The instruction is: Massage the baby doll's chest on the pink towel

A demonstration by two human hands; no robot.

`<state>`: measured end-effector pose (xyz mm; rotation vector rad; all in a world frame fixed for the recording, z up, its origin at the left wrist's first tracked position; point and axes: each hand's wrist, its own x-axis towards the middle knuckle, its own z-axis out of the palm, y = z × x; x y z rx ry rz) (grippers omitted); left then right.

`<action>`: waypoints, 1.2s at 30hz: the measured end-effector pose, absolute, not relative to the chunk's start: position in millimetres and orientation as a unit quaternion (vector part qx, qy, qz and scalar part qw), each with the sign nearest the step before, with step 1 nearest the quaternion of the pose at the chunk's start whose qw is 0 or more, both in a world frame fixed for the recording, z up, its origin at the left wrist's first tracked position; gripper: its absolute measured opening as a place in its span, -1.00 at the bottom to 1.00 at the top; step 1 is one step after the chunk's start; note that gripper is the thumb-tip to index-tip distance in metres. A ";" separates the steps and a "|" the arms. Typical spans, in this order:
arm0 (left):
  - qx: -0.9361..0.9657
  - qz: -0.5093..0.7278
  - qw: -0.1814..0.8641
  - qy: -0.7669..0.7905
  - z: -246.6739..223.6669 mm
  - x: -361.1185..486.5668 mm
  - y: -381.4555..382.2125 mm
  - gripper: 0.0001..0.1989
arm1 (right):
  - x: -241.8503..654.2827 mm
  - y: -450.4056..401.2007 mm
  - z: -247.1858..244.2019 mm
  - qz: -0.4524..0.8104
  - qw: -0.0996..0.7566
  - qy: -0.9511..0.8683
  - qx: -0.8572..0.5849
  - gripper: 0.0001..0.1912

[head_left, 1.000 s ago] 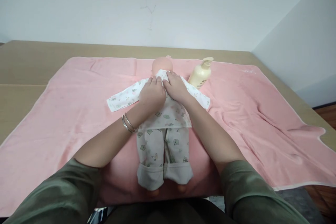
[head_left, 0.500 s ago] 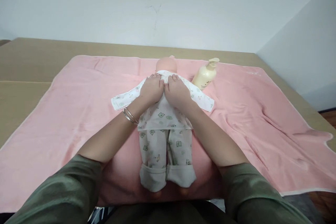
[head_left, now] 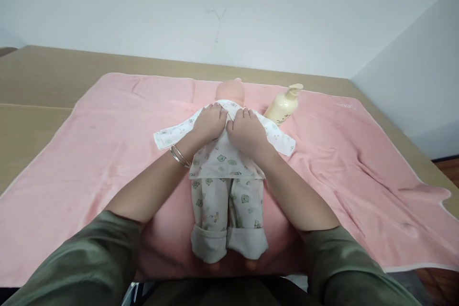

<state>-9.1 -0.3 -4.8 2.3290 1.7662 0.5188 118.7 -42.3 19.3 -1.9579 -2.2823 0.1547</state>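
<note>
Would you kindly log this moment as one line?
left hand: on shirt | right hand: on shirt | doll: lying on pink blanket | bottle: near one sleeve, unheld

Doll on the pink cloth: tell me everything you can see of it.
The doll lies stretched out, its smooth, bald, plastic-looking head at the far end. It wears a loose, white, printed top and matching trousers, apparently soft fabric, with wide turned-up cuffs. The sleeves spread outward; the feet barely show at the near end. It rests on the pink cloth. The left hand and right hand rest on its upper body. Whether it lies face up is unclear.
</note>
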 end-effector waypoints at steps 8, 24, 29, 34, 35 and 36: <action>0.766 0.213 0.057 0.604 -14.8 -3.9 -2.3 -0.56 | 129.5 -17.5 10.4 0.089 0.102 -0.760 -0.636 -0.36; 0.776 0.162 0.046 0.608 3.5 6.1 -28.2 -0.61 | 145.7 5.2 2.0 0.135 0.142 -0.773 -0.604 -0.37; 0.779 0.156 0.057 0.605 7.7 8.3 -32.4 -0.57 | 139.7 -2.2 5.6 0.102 0.111 -0.762 -0.630 -0.36; 0.787 0.161 0.084 0.590 3.2 1.9 -18.2 -0.55 | 130.2 -27.4 16.6 0.030 0.034 -0.790 -0.611 -0.36; 0.787 0.163 0.087 0.588 2.0 0.6 -15.4 -0.55 | 129.4 -32.6 20.2 0.016 0.016 -0.801 -0.599 -0.39; 0.786 0.167 0.089 0.588 0.8 -0.6 -12.7 -0.54 | 128.9 -37.1 23.9 0.006 -0.001 -0.809 -0.588 -0.42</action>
